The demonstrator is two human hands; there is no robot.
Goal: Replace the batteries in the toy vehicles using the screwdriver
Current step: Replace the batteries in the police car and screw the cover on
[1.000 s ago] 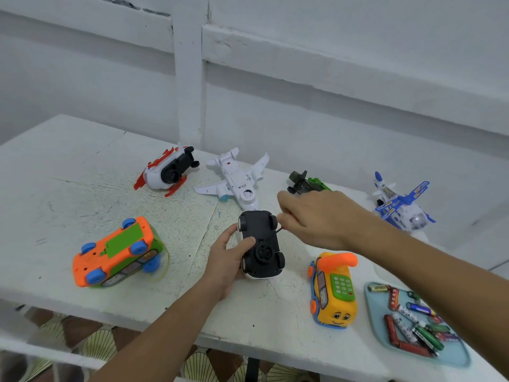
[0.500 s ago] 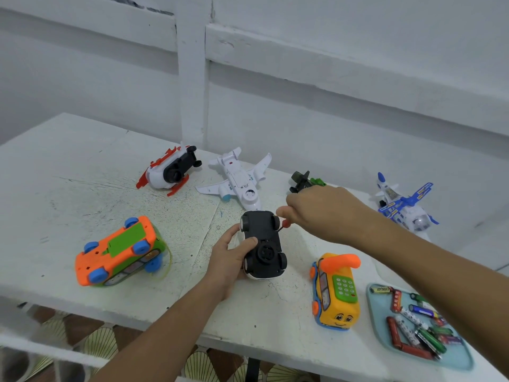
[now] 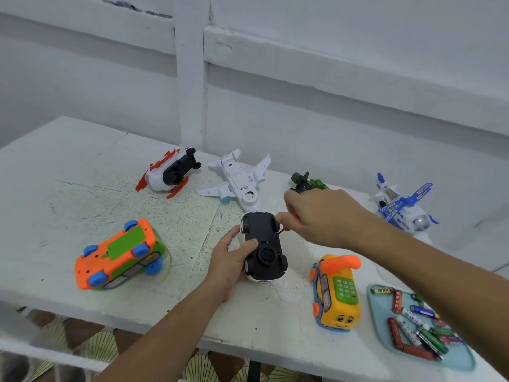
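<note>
A toy car [image 3: 263,245] lies upside down on the white table [image 3: 55,194], its black underside facing up. My left hand [image 3: 228,260] grips it from the left, thumb across the underside. My right hand [image 3: 322,216] hovers at the car's far right corner and pinches a small screwdriver [image 3: 283,230]; only a bit of red handle and the dark shaft show, and the tip points at the car's side. Loose batteries [image 3: 413,326] lie in a light-blue tray [image 3: 468,362] at the front right.
Around the car lie an orange-green bus [image 3: 118,255] on its side, a red-white vehicle [image 3: 170,172], a white plane [image 3: 237,183] upside down, a dark green toy [image 3: 303,181], a blue-white plane [image 3: 402,208] and a yellow phone car [image 3: 336,293]. A white wall stands behind.
My right hand has drawn back slightly to the right, showing the screwdriver's red handle and shaft at the car's corner. My left hand keeps its hold on the car.
</note>
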